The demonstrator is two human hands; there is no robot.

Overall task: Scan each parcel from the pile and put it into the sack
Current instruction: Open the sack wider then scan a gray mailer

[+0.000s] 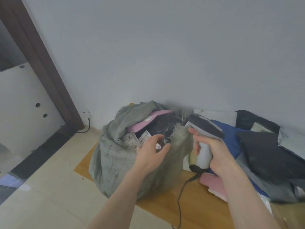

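Just beyond the spread fingertips (158, 138) of the left hand (151, 152) gapes the mouth of the grey sack (115, 156), stuffed with parcels: a pink mailer (142, 123) and white-labelled packets (132, 140) lie just ahead of and left of those fingers, which hold nothing. Right of them, the frayed sack rim hangs between the two hands. The right hand (212, 151) curls its fingers round the handle of the scanner (203, 138), whose head points toward the sack. Beyond and right of that hand lies the parcel pile (264, 156), black, blue and grey mailers on a wooden board (194, 195).
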